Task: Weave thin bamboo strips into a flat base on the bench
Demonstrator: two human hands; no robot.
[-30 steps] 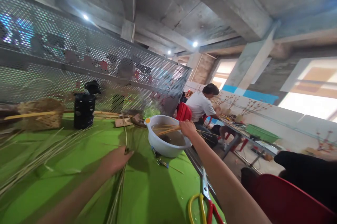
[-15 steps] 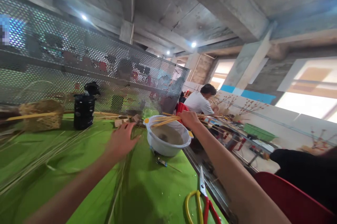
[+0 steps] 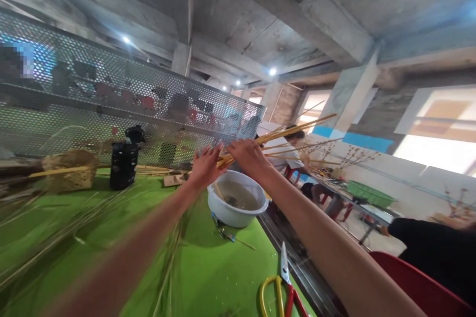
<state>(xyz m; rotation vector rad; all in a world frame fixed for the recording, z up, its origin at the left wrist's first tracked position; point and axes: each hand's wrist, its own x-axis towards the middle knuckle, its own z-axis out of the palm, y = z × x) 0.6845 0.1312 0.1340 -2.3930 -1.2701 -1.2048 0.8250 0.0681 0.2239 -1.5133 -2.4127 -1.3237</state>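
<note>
Above the white basin [image 3: 238, 218], a bundle of tan bamboo strips [image 3: 297, 130] is clasped in my right hand [image 3: 247, 156], its long ends fanning out to the right. My left hand [image 3: 206, 165] is at the bundle's near end, with fingers curled about it; the fingertips are partly hidden. One strip dips into the cloudy water in the basin. Scissors [image 3: 284, 277] with one yellow and one red handle lie on the green tabletop [image 3: 208, 277] near its right edge.
A black container [image 3: 123, 165] and a woven basket [image 3: 70, 170] stand at the left. Loose thin strips [image 3: 74, 227] lie on the green top. A small metal tool [image 3: 226, 234] rests before the basin. Behind rises a perforated metal screen [image 3: 159, 113]; a person [image 3: 278, 151] sits beyond.
My right hand has lifted the strips from the basin and swung them to the right. My left hand has moved up and right to meet the bundle's near end.
</note>
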